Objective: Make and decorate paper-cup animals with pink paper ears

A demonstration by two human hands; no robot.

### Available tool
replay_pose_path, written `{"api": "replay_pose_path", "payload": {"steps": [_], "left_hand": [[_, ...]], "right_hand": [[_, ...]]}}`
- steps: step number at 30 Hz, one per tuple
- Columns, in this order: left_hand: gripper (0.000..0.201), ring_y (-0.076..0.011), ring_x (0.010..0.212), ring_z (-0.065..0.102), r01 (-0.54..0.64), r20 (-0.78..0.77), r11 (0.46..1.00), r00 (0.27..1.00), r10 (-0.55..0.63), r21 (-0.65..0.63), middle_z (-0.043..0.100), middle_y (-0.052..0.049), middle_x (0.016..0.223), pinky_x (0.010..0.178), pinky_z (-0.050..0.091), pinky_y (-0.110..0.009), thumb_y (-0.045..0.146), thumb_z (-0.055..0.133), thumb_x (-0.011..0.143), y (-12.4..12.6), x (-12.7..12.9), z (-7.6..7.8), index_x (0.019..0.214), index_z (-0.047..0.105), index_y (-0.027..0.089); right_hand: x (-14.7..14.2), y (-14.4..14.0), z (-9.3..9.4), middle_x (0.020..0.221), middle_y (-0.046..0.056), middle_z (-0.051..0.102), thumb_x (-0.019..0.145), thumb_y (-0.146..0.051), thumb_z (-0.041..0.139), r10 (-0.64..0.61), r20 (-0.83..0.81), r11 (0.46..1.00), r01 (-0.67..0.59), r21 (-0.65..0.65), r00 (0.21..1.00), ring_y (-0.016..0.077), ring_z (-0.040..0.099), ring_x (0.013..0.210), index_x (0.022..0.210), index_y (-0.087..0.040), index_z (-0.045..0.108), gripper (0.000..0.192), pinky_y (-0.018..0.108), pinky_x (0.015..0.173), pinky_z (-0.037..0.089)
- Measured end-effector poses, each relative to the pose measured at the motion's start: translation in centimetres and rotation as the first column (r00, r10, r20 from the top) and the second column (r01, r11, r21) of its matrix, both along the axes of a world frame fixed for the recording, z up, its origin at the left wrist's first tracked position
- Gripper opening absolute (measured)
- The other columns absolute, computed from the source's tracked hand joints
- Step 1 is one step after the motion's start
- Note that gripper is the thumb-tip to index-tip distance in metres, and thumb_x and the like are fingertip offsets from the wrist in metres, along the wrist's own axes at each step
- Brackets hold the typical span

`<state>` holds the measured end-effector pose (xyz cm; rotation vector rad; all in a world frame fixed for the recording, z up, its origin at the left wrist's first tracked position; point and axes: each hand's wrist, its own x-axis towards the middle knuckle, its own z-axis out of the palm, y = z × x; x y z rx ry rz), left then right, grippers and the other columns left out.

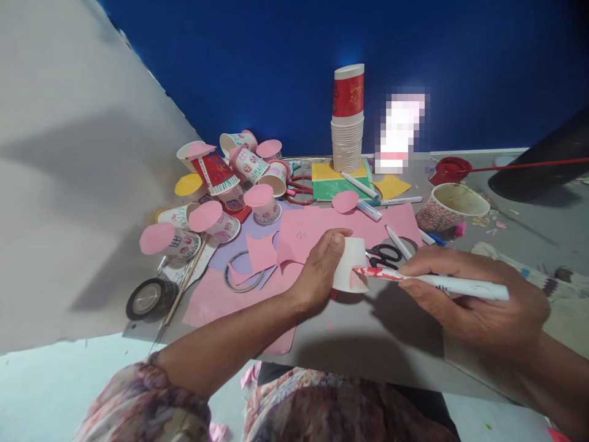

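My left hand (pixel 319 273) is closed around the left side of a white paper cup (pixel 348 258), which is held upside down with its rim at the bottom. A patch of pale red marking (pixel 356 279) shows on the cup's side. In my right hand (pixel 483 301) is a white marker pen (pixel 464 285) with a red front end, gripped between thumb and fingers. Its tip touches the cup at the marking. Black-handled scissors (pixel 384 255) lie just behind the cup, beside an uncapped-looking white pen (pixel 398 241).
Decorated paper cups with pink paper tops (pixel 214 222) crowd the left. A tall cup stack (pixel 347 138) stands on a green and yellow box (pixel 340 190) at the back. Pink paper sheets (pixel 299 230), a tape roll (pixel 151 299) and a patterned cup (pixel 442 212) lie around.
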<state>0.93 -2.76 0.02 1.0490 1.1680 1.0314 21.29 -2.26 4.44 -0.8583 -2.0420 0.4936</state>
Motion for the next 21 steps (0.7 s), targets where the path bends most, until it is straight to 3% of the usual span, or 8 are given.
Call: {"api": "replay_pose_path", "payload": {"steps": [4, 9, 14, 21], "left_hand": [[0.059, -0.0183, 0.073, 0.059, -0.002, -0.032, 1.000, 0.999, 0.003, 0.023, 0.066, -0.004, 0.087, 0.069, 0.048, -0.030, 0.070, 0.045, 0.099, -0.1, -0.1, -0.2, 0.124, 0.062, 0.019], [0.060, -0.0179, 0.073, 0.062, 0.001, -0.009, 1.000, 1.000, -0.001, 0.015, 0.068, -0.005, 0.090, 0.066, 0.048, -0.029, 0.070, 0.045, 0.099, 0.0, -0.2, -0.6, 0.125, 0.061, 0.019], [0.060, -0.0215, 0.077, 0.069, -0.007, 0.188, 0.998, 0.982, 0.018, -0.060, 0.070, -0.007, 0.091, 0.069, 0.056, -0.034, 0.070, 0.055, 0.094, 0.5, -0.2, -1.0, 0.125, 0.059, 0.019], [0.071, -0.0332, 0.094, 0.075, 0.106, 0.511, 0.972, 0.859, 0.017, -0.210, 0.070, -0.011, 0.103, 0.075, 0.062, -0.046, 0.072, 0.065, 0.087, 1.1, -0.8, -0.6, 0.136, 0.049, 0.023]], "right_hand": [[-0.1, 0.0, 0.1, 0.067, -0.005, 0.075, 0.092, -0.025, 0.067, 0.035, 0.022, 0.999, -0.036, 0.013, 0.999, 0.0096, 0.068, 0.051, 0.084, -0.026, 0.070, 0.009, 0.018, 0.051, 0.053], [0.7, -0.1, -0.8, 0.079, -0.006, 0.079, 0.093, -0.027, 0.071, -0.148, -0.038, 0.987, 0.150, 0.058, 0.988, 0.0113, 0.073, 0.063, 0.090, -0.030, 0.071, 0.004, 0.020, 0.063, 0.058], [1.1, 0.2, -2.0, 0.085, -0.006, 0.081, 0.091, -0.027, 0.075, -0.268, -0.133, 0.956, 0.281, 0.091, 0.954, 0.0126, 0.072, 0.062, 0.096, -0.032, 0.076, 0.007, 0.025, 0.060, 0.057], [1.7, 1.2, -2.5, 0.089, 0.000, 0.082, 0.093, -0.033, 0.072, -0.321, -0.149, 0.943, 0.330, 0.041, 0.935, 0.0178, 0.074, 0.067, 0.106, -0.030, 0.076, 0.014, 0.033, 0.063, 0.057]]}}
